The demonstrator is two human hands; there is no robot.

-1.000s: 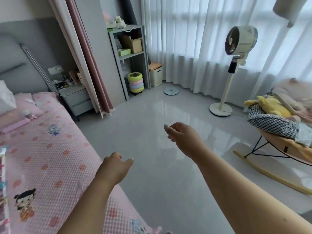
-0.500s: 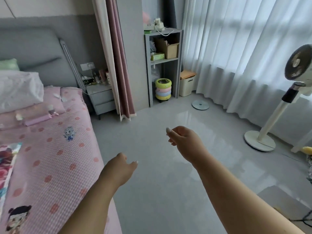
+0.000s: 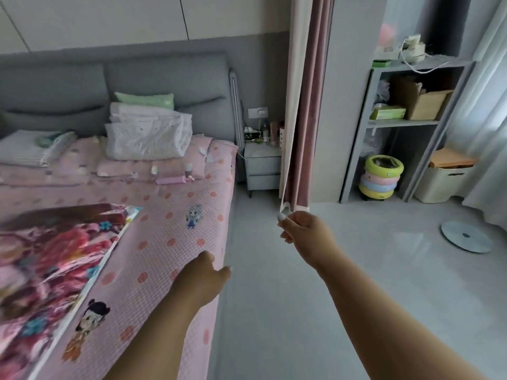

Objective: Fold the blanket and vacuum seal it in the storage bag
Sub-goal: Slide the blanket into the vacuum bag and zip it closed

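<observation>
A flat, shiny sheet with a bright floral print and a white edge [image 3: 55,256] lies on the pink bed [image 3: 170,234] at the left; it looks like the storage bag. White folded bedding [image 3: 148,133] is stacked at the head of the bed against the grey headboard. My left hand [image 3: 203,281] hovers over the bed's right edge, fingers loosely curled, holding nothing. My right hand [image 3: 304,231] is stretched out over the floor beside the bed, also loosely curled and empty.
A grey nightstand [image 3: 262,165] stands beside the bed, with a pink curtain [image 3: 304,105] to its right. Further right are a grey shelf unit [image 3: 406,122], stacked coloured rings [image 3: 382,174], a cream bin [image 3: 444,179] and a round disc [image 3: 466,237] on the floor.
The view has swung left from the window and fan toward the bed. Both arms stay stretched forward with empty hands; the left one is now over the bed's edge.
</observation>
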